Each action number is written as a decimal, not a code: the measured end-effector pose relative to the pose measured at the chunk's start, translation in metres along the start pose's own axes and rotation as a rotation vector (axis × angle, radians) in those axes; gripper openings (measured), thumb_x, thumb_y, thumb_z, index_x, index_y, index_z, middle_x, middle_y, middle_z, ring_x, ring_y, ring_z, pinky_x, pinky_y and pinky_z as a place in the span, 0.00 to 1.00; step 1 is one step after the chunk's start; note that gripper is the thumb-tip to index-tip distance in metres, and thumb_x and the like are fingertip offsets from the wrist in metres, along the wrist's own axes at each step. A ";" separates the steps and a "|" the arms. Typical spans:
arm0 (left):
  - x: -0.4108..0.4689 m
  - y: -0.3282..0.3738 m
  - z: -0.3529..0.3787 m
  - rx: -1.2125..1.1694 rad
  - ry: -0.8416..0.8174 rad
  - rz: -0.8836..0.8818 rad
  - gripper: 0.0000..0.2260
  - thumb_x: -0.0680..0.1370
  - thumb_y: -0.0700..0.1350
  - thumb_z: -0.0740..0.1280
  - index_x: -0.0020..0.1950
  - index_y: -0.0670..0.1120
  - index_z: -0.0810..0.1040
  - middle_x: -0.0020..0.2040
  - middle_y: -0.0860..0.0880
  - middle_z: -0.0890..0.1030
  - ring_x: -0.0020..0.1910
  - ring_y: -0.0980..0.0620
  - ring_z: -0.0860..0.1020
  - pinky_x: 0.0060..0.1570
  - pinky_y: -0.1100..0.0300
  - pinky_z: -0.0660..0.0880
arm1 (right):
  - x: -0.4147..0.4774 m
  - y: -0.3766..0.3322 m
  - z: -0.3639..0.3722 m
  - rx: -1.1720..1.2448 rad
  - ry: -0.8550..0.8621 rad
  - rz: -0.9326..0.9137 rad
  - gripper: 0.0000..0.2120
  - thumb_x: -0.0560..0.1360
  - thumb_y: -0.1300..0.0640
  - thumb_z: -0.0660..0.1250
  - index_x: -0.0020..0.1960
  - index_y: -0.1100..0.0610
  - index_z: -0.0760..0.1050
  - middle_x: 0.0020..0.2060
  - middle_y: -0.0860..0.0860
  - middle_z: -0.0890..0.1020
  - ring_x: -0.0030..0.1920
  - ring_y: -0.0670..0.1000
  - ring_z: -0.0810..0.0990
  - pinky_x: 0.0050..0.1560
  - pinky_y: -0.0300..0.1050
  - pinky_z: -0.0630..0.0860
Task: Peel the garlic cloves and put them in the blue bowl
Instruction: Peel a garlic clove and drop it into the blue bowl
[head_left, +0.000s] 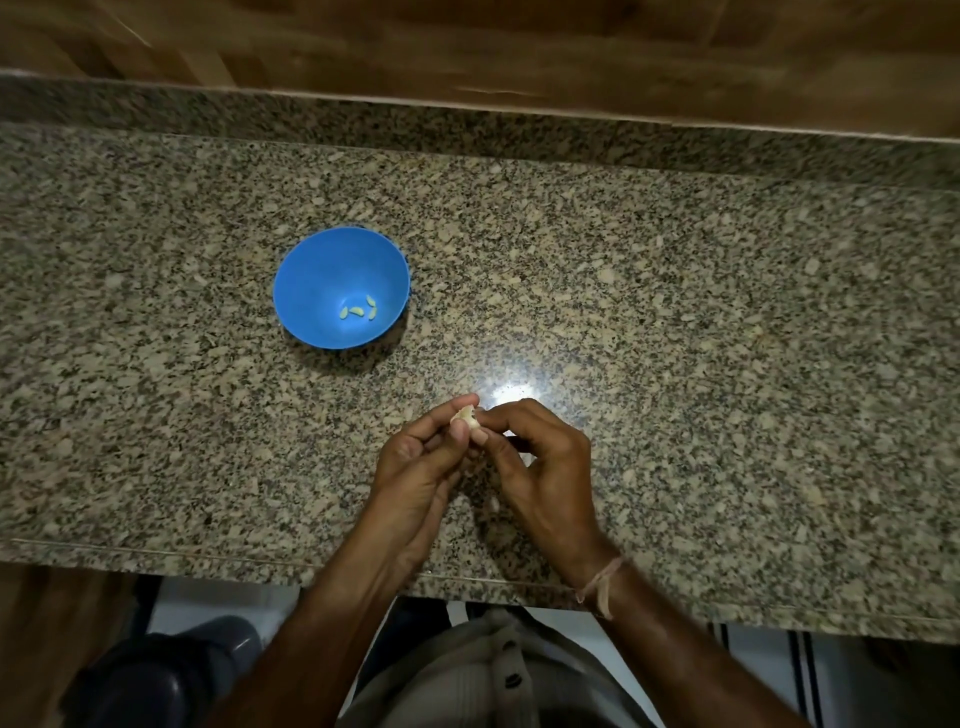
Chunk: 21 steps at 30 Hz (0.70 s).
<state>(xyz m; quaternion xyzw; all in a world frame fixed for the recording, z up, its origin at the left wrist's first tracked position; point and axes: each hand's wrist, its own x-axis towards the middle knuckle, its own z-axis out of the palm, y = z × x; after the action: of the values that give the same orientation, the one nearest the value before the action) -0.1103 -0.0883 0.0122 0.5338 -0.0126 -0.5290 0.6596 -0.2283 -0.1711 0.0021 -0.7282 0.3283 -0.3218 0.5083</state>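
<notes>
Head view: the person's left hand (415, 470) and right hand (545, 467) meet over the near half of the granite desk (727, 312), slightly right of centre. Both are raised just above the surface, with the forearms crossing the front edge of the desk. A single garlic clove (466, 417) is held between them. The left grip pinches it between thumb and forefinger from the left side. The right grip pinches its right end with thumb and forefinger tips, and the remaining right fingers are curled under. Pale skin still shows on the clove. The blue bowl (311, 260) stands upright on the desk, to the left of the hands and farther back, well apart from them. It sits away from both the front edge and the rear edge. Three peeled cloves (357, 310) lie together on its floor, toward the near right side. A strip of bare granite runs between the hands and the bowl, and a wider open stretch extends to the right of the hands. At the rear edge a low granite upstand (519, 130) rises to meet wood panelling (467, 47). A thin cord band (602, 584) circles the right wrist. A bright light reflection (511, 392) lies on the desk just beyond the fingertips.
</notes>
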 end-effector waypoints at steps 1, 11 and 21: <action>0.000 -0.001 -0.001 0.008 0.005 -0.001 0.17 0.77 0.42 0.70 0.66 0.44 0.82 0.59 0.42 0.86 0.55 0.53 0.84 0.54 0.64 0.80 | 0.000 0.001 -0.001 -0.025 -0.016 -0.014 0.04 0.79 0.62 0.75 0.54 0.59 0.86 0.46 0.48 0.85 0.48 0.47 0.85 0.46 0.49 0.82; 0.001 -0.003 -0.009 0.026 -0.011 -0.003 0.16 0.82 0.38 0.66 0.70 0.41 0.79 0.62 0.43 0.85 0.65 0.51 0.82 0.61 0.63 0.79 | 0.003 0.004 -0.001 0.017 -0.084 0.011 0.05 0.78 0.62 0.76 0.54 0.59 0.86 0.47 0.50 0.85 0.48 0.49 0.85 0.47 0.54 0.84; 0.011 -0.015 -0.020 0.095 0.091 -0.050 0.12 0.80 0.38 0.71 0.63 0.43 0.83 0.56 0.43 0.87 0.58 0.47 0.85 0.51 0.63 0.81 | 0.001 0.024 0.005 0.097 -0.128 0.175 0.04 0.80 0.59 0.75 0.54 0.57 0.86 0.47 0.48 0.87 0.49 0.51 0.86 0.49 0.55 0.84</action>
<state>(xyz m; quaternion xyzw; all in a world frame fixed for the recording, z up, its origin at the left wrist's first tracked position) -0.1039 -0.0803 -0.0128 0.5880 0.0056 -0.5195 0.6200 -0.2272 -0.1758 -0.0217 -0.6903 0.3414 -0.2447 0.5891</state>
